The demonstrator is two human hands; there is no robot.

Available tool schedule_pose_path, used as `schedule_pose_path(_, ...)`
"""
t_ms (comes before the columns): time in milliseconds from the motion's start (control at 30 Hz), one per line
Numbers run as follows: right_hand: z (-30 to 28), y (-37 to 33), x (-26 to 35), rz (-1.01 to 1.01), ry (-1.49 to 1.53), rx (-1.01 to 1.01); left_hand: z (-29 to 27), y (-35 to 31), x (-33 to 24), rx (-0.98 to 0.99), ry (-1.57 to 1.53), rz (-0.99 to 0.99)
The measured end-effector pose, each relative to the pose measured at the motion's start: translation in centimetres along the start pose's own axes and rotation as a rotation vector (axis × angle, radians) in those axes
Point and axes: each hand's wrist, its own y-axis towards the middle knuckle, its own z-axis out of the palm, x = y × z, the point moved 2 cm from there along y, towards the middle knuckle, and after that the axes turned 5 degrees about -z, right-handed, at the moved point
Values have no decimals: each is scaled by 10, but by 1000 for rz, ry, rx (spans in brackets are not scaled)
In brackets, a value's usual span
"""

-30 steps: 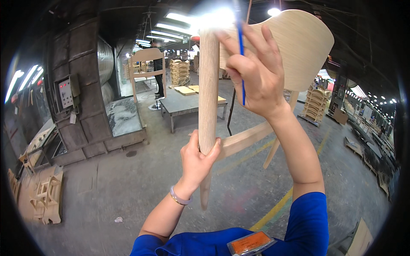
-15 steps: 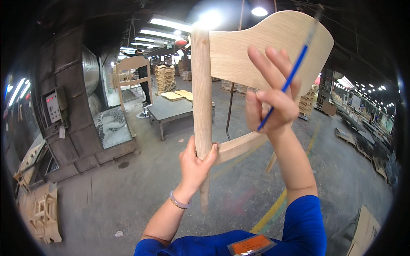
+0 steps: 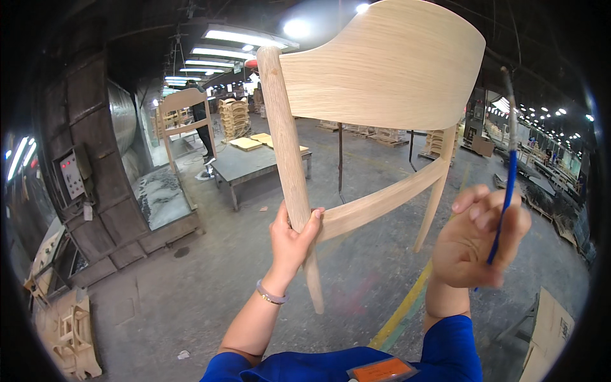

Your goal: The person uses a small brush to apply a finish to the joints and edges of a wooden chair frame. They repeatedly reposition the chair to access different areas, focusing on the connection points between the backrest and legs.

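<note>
A pale wooden chair-back frame (image 3: pixel 382 73) fills the middle of the view, with a broad curved top panel, two round posts and a lower rail. My left hand (image 3: pixel 291 245) is closed around its left post, right where the lower rail (image 3: pixel 385 202) joins. Off to the right of the frame, my right hand (image 3: pixel 478 239) pinches a thin blue-handled brush (image 3: pixel 512 169). The brush stands nearly upright, its pale ferrule and brownish tip pointing up, clear of the wood. That hand is slightly blurred.
Beyond the frame stands a low grey table (image 3: pixel 251 167) bearing yellowish sheets. Another chair-back frame (image 3: pixel 186 118) is at the left, before a person in dark clothes. A control box (image 3: pixel 73 175) is on the dark booth wall. Stacked wooden parts (image 3: pixel 234 120) stand farther back; more lie lower left.
My right hand has moved right and down with the brush, away from the top panel. The frame has shifted slightly left in view and tilted, my left hand still around its post.
</note>
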Motion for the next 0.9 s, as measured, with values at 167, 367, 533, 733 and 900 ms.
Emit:
schedule_pose_path(167,16,23,-18,43,42,116,-1,-2,-4,16,-4,3)
schedule_pose_path(367,54,55,-65,-86,121,265,-7,-11,-12,-10,-30,17)
schedule_pose_path(533,71,63,-72,-10,165,167,-17,-15,-23,-24,75,16)
schedule_pose_path(733,81,67,-79,20,257,172,-28,-19,-35,-45,92,23)
schedule_pose_path(900,91,64,-83,-26,272,147,-38,-21,-40,-58,179,37)
